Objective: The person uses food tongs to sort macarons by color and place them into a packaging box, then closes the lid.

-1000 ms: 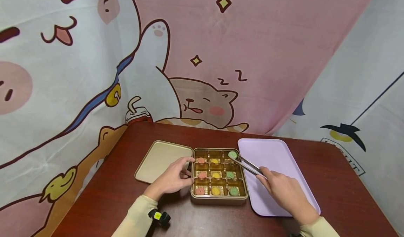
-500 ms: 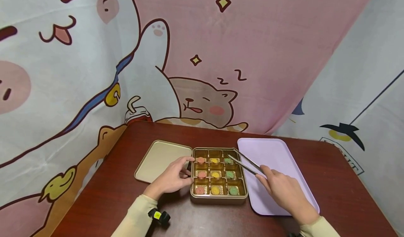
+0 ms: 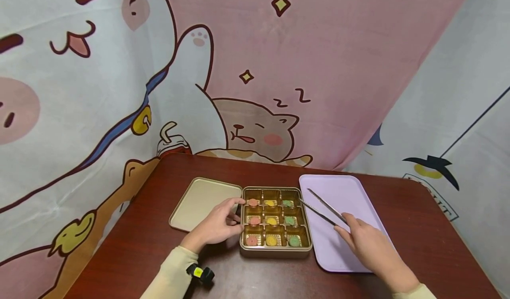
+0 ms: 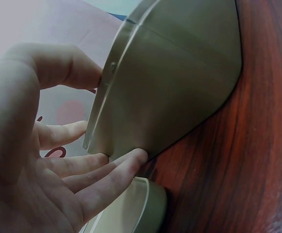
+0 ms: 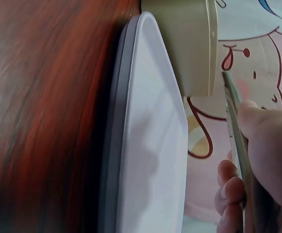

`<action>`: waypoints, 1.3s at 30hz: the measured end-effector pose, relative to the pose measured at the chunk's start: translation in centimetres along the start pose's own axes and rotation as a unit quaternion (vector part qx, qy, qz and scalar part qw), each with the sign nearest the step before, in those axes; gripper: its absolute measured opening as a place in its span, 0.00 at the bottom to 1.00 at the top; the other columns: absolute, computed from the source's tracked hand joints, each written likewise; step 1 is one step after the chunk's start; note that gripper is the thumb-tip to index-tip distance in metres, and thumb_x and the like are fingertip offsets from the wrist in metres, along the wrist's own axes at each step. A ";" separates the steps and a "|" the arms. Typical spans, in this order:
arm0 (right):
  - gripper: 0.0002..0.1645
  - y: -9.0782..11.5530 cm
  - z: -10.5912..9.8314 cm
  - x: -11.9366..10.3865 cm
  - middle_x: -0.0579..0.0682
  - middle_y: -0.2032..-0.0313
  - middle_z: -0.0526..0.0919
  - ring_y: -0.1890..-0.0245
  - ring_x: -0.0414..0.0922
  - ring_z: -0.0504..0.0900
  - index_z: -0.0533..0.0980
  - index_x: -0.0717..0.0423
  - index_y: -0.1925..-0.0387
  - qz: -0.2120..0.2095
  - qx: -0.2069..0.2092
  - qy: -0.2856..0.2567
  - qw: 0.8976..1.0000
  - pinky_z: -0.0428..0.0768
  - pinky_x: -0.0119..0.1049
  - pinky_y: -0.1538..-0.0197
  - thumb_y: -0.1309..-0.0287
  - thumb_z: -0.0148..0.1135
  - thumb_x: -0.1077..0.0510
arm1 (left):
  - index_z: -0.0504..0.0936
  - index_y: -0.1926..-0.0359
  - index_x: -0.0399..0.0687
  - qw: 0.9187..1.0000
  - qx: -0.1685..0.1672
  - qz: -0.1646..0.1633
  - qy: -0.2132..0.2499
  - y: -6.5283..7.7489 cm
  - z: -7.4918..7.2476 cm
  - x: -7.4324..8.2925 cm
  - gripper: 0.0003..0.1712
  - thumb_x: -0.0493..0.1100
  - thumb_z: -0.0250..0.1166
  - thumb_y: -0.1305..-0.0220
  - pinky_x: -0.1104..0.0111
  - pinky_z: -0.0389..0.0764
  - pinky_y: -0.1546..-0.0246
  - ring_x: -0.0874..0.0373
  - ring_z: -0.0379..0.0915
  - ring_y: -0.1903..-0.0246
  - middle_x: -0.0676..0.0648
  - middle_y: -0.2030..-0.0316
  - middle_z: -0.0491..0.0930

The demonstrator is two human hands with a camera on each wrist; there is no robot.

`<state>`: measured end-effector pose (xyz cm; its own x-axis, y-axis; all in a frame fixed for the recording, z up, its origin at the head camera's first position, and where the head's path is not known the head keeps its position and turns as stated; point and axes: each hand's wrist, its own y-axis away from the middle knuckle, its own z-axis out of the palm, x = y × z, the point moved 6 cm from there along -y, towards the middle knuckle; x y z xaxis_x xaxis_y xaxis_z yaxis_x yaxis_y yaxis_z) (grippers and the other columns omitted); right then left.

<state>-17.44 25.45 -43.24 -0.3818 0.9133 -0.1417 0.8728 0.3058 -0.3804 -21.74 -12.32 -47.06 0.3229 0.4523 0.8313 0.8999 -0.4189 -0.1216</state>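
A gold tin box (image 3: 276,253) holds a divider with square compartments, each with a small round cookie. The left column's cookies are pinkish red (image 3: 252,240), the middle yellow (image 3: 271,240), the right green (image 3: 294,241). My left hand (image 3: 217,224) touches the tin's left side with spread fingers; in the left wrist view its fingertips (image 4: 140,154) lie against the wall. My right hand (image 3: 368,241) grips metal tongs (image 3: 318,212), whose serrated tips stand apart with nothing between them. The tongs reach over the purple tray (image 3: 338,184), one tip right at the tin's right rim.
The tin's flat gold lid (image 3: 201,201) lies left of the box. The purple tray stands close against the tin's right side. A dark red wooden table (image 3: 255,277) carries everything, and a cartoon-printed cloth (image 3: 338,69) hangs behind it.
The tongs have let go of a green cookie, which now sits in the back right compartment. My right hand has drawn the tongs back rightward over the tray. My left hand has stayed put.
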 end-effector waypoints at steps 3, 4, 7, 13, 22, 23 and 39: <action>0.24 0.6 -0.3 1.0 0.58 0.63 0.88 0.70 0.53 0.86 0.76 0.59 0.45 0.032 -0.034 -0.006 0.999 0.80 0.55 0.77 0.32 0.69 0.48 | 0.71 0.30 0.41 1.000 0.002 0.002 0.000 0.0 0.0 0.1 0.38 0.34 0.72 0.42 0.61 0.89 0.53 0.52 0.84 0.55 0.40 0.38 0.75; 0.25 0.8 -0.4 1.4 0.59 0.62 0.88 0.69 0.53 0.87 0.76 0.60 0.45 0.044 -0.045 -0.005 0.998 0.81 0.55 0.76 0.32 0.69 0.47 | 0.71 0.30 0.41 1.000 0.003 0.002 0.000 0.0 -0.1 0.0 0.38 0.34 0.72 0.42 0.60 0.89 0.53 0.52 0.84 0.55 0.40 0.38 0.75; 0.28 1.4 -0.6 2.7 0.62 0.60 0.87 0.68 0.53 0.86 0.76 0.64 0.44 0.070 -0.069 -0.001 0.995 0.83 0.57 0.72 0.33 0.70 0.48 | 0.71 0.30 0.41 1.000 0.004 0.002 0.001 0.1 -0.1 0.0 0.38 0.34 0.72 0.42 0.60 0.89 0.53 0.53 0.84 0.55 0.40 0.38 0.75; 0.31 2.9 -1.1 5.2 0.73 0.56 0.84 0.64 0.60 0.87 0.73 0.73 0.43 0.113 -0.085 0.022 0.990 0.86 0.64 0.61 0.34 0.71 0.51 | 0.70 0.30 0.41 1.000 0.004 0.000 0.003 0.1 -0.2 0.0 0.38 0.35 0.71 0.41 0.61 0.89 0.53 0.54 0.84 0.55 0.41 0.36 0.74; 0.34 5.5 -2.1 9.5 0.79 0.55 0.79 0.57 0.72 0.83 0.66 0.79 0.40 0.177 -0.124 0.024 0.976 0.82 0.70 0.59 0.29 0.65 0.52 | 0.70 0.30 0.39 1.000 0.005 0.007 -0.006 0.1 -0.1 0.0 0.40 0.34 0.73 0.43 0.61 0.89 0.54 0.52 0.84 0.56 0.38 0.39 0.76; 0.35 5.8 -2.2 10.0 0.78 0.56 0.79 0.59 0.71 0.82 0.65 0.79 0.41 0.187 -0.133 0.026 0.973 0.83 0.70 0.60 0.29 0.65 0.52 | 0.70 0.30 0.39 1.000 0.005 0.008 -0.006 0.1 -0.1 0.0 0.40 0.34 0.73 0.43 0.61 0.90 0.54 0.52 0.84 0.56 0.38 0.39 0.76; 0.40 9.4 -1.6 16.4 0.78 0.65 0.74 0.66 0.67 0.80 0.57 0.89 0.47 0.301 -0.218 0.063 0.926 0.84 0.65 0.59 0.34 0.67 0.56 | 0.71 0.30 0.40 1.000 0.007 0.009 -0.015 0.0 -0.1 -0.1 0.39 0.34 0.72 0.43 0.62 0.89 0.55 0.52 0.84 0.56 0.40 0.40 0.77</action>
<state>-15.00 43.72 -47.65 0.2285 0.9694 -0.0898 0.9664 -0.2147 0.1413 -21.77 -12.47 -47.07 0.3473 0.4683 0.8124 0.8977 -0.4164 -0.1437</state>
